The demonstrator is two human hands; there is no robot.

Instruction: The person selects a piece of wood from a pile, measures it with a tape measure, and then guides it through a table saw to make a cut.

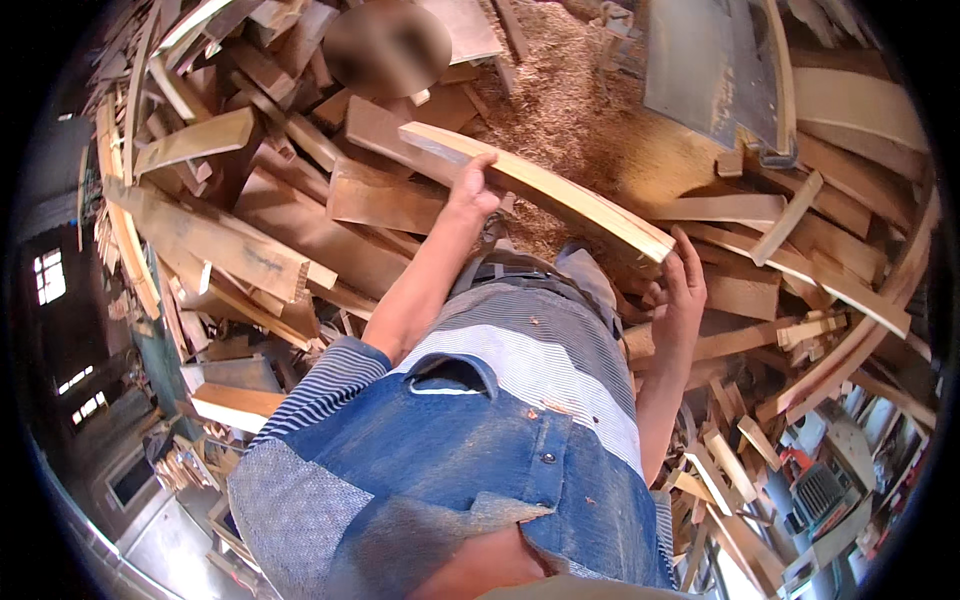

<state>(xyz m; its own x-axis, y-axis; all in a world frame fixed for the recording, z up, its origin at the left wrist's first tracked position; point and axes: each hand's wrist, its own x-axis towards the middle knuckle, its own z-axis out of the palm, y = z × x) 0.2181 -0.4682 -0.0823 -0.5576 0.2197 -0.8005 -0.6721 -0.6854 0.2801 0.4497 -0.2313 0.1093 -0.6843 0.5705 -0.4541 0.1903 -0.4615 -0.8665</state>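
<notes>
A long, pale wooden plank [560, 192] slants across in front of my waist, its far end up to the left and its near end down to the right. My left hand [475, 188] is closed around it left of its middle. At the plank's right end is my right hand [680, 278], with fingertips against the end corner and the lower fingers bent; the grip is partly hidden behind the fingers. The plank is held above the heap, in the air.
Offcut boards [290, 235] lie heaped on the left, with more curved boards [840, 190] on the right. Sawdust [560, 80] covers the ground ahead. A grey metal machine table [708, 70] stands at the upper right. A red and grey machine [825, 490] is at the lower right.
</notes>
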